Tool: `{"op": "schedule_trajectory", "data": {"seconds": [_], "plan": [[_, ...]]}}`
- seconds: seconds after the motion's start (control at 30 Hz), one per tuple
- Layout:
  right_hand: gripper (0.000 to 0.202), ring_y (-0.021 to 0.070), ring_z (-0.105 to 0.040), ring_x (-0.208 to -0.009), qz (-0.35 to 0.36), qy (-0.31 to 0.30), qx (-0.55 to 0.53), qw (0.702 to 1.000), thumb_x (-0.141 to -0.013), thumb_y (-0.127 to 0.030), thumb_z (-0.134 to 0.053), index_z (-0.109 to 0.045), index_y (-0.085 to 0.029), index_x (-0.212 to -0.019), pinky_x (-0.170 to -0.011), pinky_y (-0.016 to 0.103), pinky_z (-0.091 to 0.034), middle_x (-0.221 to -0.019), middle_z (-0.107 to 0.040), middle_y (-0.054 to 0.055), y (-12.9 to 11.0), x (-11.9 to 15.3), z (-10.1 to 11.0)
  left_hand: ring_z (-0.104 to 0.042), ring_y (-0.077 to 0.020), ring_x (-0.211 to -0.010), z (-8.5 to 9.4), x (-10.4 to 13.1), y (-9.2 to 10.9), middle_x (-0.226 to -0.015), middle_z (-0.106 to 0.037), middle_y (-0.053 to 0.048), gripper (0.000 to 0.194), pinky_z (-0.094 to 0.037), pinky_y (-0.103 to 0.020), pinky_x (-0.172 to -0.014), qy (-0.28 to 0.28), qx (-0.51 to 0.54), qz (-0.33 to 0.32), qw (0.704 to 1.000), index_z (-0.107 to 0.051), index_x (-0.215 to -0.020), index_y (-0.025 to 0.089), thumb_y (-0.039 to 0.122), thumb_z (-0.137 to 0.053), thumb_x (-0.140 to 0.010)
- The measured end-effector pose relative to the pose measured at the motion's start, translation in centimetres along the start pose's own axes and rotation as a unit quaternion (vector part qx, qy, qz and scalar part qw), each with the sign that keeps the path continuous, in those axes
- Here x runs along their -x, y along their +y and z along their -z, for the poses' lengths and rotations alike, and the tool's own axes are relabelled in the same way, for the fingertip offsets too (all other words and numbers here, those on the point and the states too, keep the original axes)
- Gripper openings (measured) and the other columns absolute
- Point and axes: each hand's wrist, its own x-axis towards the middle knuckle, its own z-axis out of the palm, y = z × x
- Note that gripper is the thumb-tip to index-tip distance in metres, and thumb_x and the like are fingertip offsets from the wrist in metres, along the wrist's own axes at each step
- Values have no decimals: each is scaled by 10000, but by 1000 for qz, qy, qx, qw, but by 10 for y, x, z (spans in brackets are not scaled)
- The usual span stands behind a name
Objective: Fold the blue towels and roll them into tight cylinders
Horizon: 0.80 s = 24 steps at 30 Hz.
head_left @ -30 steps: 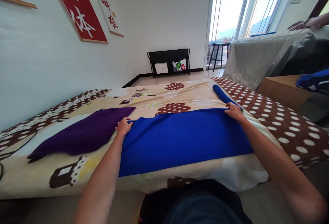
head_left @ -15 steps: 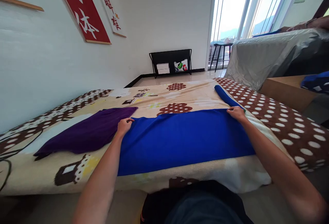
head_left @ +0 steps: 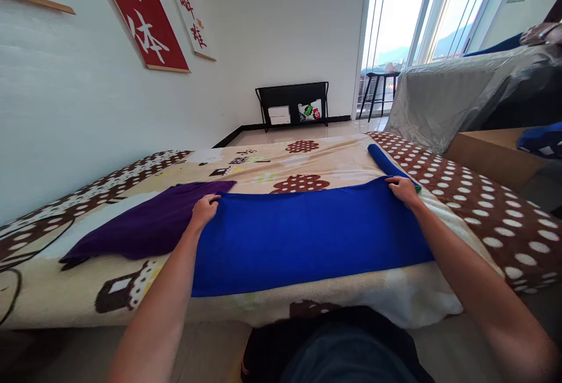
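Observation:
A blue cloth (head_left: 307, 239), folded into a long rectangle, lies across the near part of the patterned blanket (head_left: 246, 313). My left hand (head_left: 205, 210) pinches its far left corner, and my right hand (head_left: 401, 188) pinches the far right corner. Between the two hands the far edge is drawn fairly straight and smooth. To the left, close beside my left hand, a purple cloth (head_left: 140, 225) lies spread out. Just beyond my right hand is a rolled blue cloth (head_left: 386, 161), with a bit of green at its near end.
Brown polka-dot fabric (head_left: 496, 213) borders the bed on the right. Past it stand a cardboard box (head_left: 492, 151) with blue fabric and a plastic-covered piece of furniture (head_left: 461, 90), where another person's hand (head_left: 542, 33) shows. A black rack (head_left: 292, 105) stands by the far wall.
My left hand has moved a little left, pulling the blue cloth's far edge tauter and flattening its wrinkles. My right hand has risen slightly. The other person's hand has shifted right.

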Motion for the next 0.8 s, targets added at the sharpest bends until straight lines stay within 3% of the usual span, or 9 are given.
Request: {"op": "schedule_trajectory", "data": {"seconds": [0.1,0.2,0.43,0.53,0.7,0.8], "plan": [[389,256,-580,-1209,27,22,21,999,-899,-170,-470,-687,-162,-1222,-1038,427,-459,-1379,-588,103,2,4,-6,-471,-325,-1342,-2,3,-2,-1468,-530,-73,514,-395,-524,-1096,-16,-31,-13,999,-643,-1296,198,196,-427,-829],[479,321,-514,-1274,56,31,49,997,-875,-167,-413,-645,-162,-1295,-1035,524,-431,-1459,-518,106,3,10,-14,-420,-355,-1367,-6,9,-3,-1493,-499,-90,518,-342,-602,-1094,-33,-61,-31,997,-616,-1327,204,225,-428,-845],[570,324,-440,-1300,111,42,100,988,-890,-177,-365,-491,-183,-1445,-1031,547,-395,-1540,-412,106,5,18,-20,-381,-324,-1382,-13,14,-4,-1533,-444,-104,538,-312,-551,-1108,-38,-108,-52,992,-532,-1409,182,281,-364,-908],[590,331,-429,-1293,117,41,113,986,-907,-188,-329,-424,-163,-1489,-1026,557,-388,-1565,-366,119,5,18,-21,-356,-344,-1390,-13,15,-6,-1560,-403,-104,559,-310,-581,-1091,-34,-122,-49,991,-487,-1446,176,328,-339,-928],[605,347,-426,-1292,110,18,123,986,-905,-206,-338,-403,-182,-1505,-1025,599,-374,-1540,-400,131,9,19,-26,-335,-358,-1400,-18,20,-13,-1590,-348,-113,577,-296,-617,-1087,-41,-136,-35,989,-435,-1482,174,355,-318,-947],[575,350,-443,-1271,97,8,120,988,-918,-240,-334,-445,-205,-1482,-1008,602,-388,-1494,-459,130,12,20,-27,-356,-365,-1394,-22,22,-17,-1579,-371,-107,557,-300,-630,-1083,-54,-136,-24,989,-480,-1453,200,395,-307,-961]]}}
